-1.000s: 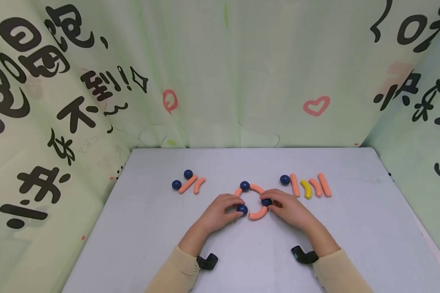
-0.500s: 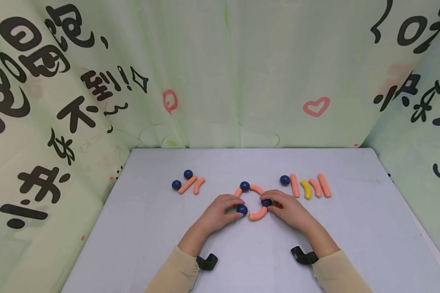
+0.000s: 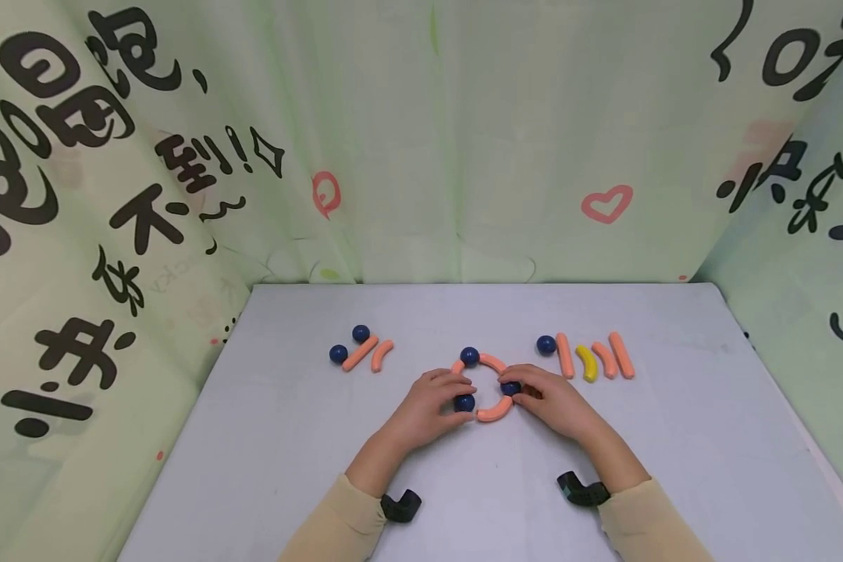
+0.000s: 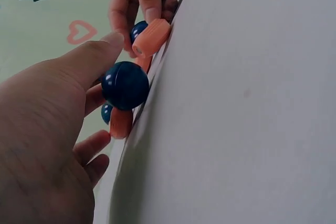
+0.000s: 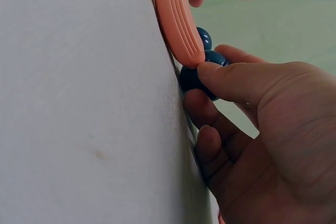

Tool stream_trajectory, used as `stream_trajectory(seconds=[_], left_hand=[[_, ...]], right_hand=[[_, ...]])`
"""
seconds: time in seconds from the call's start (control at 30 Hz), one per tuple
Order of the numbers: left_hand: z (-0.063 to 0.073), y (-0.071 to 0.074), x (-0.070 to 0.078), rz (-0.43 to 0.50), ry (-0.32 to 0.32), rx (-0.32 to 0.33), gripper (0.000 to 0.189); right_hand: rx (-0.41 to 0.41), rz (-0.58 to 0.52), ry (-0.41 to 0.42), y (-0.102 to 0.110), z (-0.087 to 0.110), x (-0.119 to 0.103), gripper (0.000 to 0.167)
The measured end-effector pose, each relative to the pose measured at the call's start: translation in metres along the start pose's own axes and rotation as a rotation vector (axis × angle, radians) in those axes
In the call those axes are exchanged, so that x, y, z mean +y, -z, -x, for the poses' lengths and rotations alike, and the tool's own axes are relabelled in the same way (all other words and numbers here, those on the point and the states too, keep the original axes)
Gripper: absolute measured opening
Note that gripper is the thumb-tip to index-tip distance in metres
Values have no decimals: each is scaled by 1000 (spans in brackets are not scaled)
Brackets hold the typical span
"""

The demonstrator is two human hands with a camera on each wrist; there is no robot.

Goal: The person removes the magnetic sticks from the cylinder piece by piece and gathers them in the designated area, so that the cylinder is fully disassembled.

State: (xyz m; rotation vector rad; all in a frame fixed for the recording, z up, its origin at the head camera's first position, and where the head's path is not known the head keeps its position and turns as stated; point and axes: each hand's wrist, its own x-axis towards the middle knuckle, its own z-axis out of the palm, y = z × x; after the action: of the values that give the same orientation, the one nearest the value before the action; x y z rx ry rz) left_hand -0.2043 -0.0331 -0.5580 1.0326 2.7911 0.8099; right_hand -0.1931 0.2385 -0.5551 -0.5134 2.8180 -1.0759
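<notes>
Around a ring on the table lie blue balls joined by curved orange rods. My left hand [image 3: 427, 407] surrounds the ring's left blue ball [image 3: 464, 403], thumb and fingers spread apart; in the left wrist view the thumb stands off that ball's side. With thumb and fingertips, my right hand [image 3: 556, 400] pinches the right blue ball [image 3: 510, 388], where the lower curved orange rod [image 3: 495, 410] meets it. That rod's other end is apart from the left ball. At the top sits another blue ball [image 3: 469, 357], beside the upper right curved rod [image 3: 492, 362]. My left fingers partly cover the left curved rod [image 3: 457, 367].
Left of the ring are two blue balls [image 3: 338, 354], a straight orange rod [image 3: 360, 353] and a curved one [image 3: 382, 356]. To its right lie a blue ball [image 3: 545, 345], a yellow curved rod [image 3: 587, 364] and several orange rods [image 3: 621, 355]. A printed curtain [image 3: 506, 156] encloses the table.
My left hand has shifted slightly right, its thumb and fingers parting from their grip on the left ball. My right hand and the ring have stayed in place.
</notes>
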Motion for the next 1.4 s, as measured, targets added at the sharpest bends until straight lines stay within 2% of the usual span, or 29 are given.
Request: stream_trajectory(seconds=[0.1, 0.37, 0.47, 0.63, 0.77, 0.93, 1.13, 1.4], left_hand=[[-1, -2, 4, -75, -40, 16, 42], [-9, -17, 12, -167, -172, 78, 31], [-11, -22, 15, -208, -171, 85, 29], [-16, -26, 20, -306, -135, 91, 25], [-19, -27, 22, -344, -127, 107, 22], [-18, -26, 22, -330, -136, 130, 19], [-17, -26, 21, -261, -119, 119, 16], [-16, -24, 21, -221, -146, 124, 17]], right_hand=[[2, -7, 9, 0, 0, 1, 37], [1, -16, 8, -1, 0, 3, 38], [-3, -27, 15, 0, 0, 4, 38], [-5, -40, 18, 0, 0, 3, 38], [-2, -37, 17, 0, 1, 3, 37], [-3, -34, 17, 1, 1, 3, 36], [0, -26, 8, 1, 1, 1, 36], [-2, -19, -9, 1, 1, 1, 36]])
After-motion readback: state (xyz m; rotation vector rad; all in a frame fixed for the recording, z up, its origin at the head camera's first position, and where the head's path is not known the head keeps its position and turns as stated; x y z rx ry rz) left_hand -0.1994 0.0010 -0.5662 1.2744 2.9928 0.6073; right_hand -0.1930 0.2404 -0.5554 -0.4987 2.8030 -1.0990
